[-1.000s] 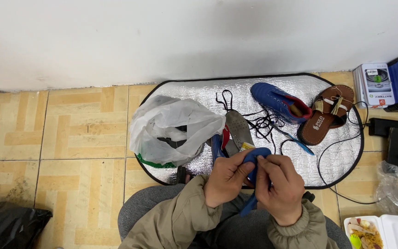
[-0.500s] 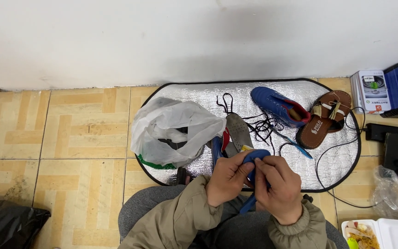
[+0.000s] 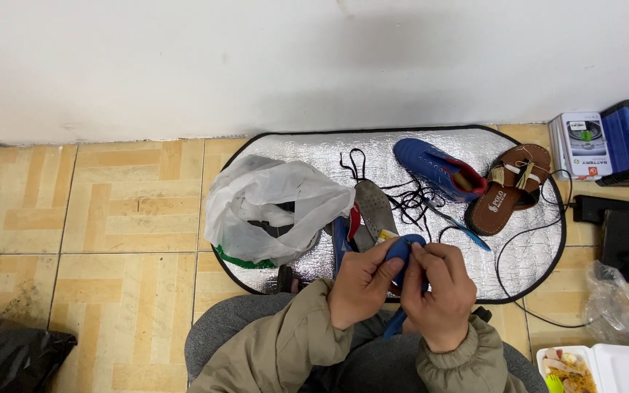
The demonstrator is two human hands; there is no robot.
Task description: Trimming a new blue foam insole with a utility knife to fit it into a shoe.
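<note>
Lower centre: left hand [image 3: 362,284] and right hand [image 3: 438,291] pinch blue shoe [image 3: 400,251], fingers closed on it. Laces [image 3: 409,200] loose on silver mat [image 3: 293,149]; second blue shoe [image 3: 434,167] unlaced, untouched.

Both the left hand [image 3: 362,282] and right hand [image 3: 438,295] grip a blue shoe [image 3: 400,251] above the silver mat [image 3: 293,149].
</note>
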